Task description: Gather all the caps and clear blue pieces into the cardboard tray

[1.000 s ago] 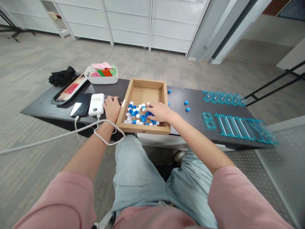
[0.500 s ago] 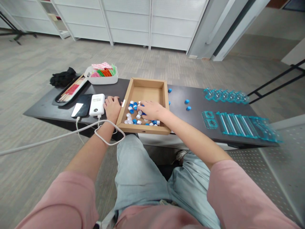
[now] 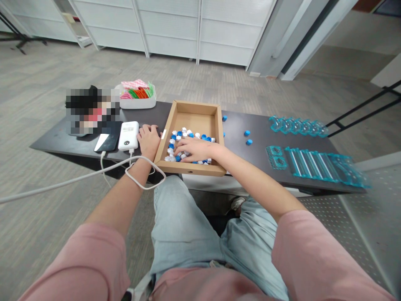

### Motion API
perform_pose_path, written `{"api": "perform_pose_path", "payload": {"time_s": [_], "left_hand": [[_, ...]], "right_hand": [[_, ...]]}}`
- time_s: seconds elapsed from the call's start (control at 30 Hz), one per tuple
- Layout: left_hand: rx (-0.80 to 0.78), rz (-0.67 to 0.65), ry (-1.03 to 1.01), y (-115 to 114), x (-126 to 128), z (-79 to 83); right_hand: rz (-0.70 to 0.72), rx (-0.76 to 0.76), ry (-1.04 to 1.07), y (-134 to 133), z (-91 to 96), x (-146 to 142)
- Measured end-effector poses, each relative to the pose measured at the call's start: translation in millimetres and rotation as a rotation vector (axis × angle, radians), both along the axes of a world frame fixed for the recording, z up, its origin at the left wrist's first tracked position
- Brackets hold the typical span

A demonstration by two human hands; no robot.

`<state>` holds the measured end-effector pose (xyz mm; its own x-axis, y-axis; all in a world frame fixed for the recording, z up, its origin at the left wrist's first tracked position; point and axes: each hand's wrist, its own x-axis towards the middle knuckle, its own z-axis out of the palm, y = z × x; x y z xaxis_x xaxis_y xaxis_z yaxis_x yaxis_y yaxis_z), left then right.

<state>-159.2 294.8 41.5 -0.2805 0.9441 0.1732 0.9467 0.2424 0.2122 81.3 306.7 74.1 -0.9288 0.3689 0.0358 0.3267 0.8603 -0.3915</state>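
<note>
A shallow cardboard tray (image 3: 194, 112) sits on the dark table (image 3: 238, 144) in front of me. Several small blue and white caps (image 3: 188, 134) lie in its near half. My right hand (image 3: 194, 149) lies flat inside the tray on top of the caps, fingers spread and pointing left. My left hand (image 3: 148, 140) rests palm down on the table against the tray's left wall, holding nothing.
A white power bank (image 3: 128, 136) with a white cable (image 3: 94, 173) and a dark phone (image 3: 106, 142) lie left of my left hand. A white tub of coloured packets (image 3: 138, 94) stands behind. Loose blue caps (image 3: 247, 138) and teal clear racks (image 3: 313, 163) lie to the right.
My right hand has slid leftward across the tray's near half, and the caps have been spread toward the middle and the right. My left hand has stayed put.
</note>
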Motion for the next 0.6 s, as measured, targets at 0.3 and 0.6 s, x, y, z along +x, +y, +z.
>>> {"api": "perform_pose_path", "payload": {"time_s": [0.3,0.6], "left_hand": [[-0.012,-0.026,-0.029,-4.3,0.3,3.6],[-0.015,-0.034,-0.033,-4.9,0.4,5.2]], "right_hand": [[-0.578,0.179,0.341,13.6,10.8,125.5],[-1.121,0.021,-0.05,6.7,-55.2,220.3]]}}
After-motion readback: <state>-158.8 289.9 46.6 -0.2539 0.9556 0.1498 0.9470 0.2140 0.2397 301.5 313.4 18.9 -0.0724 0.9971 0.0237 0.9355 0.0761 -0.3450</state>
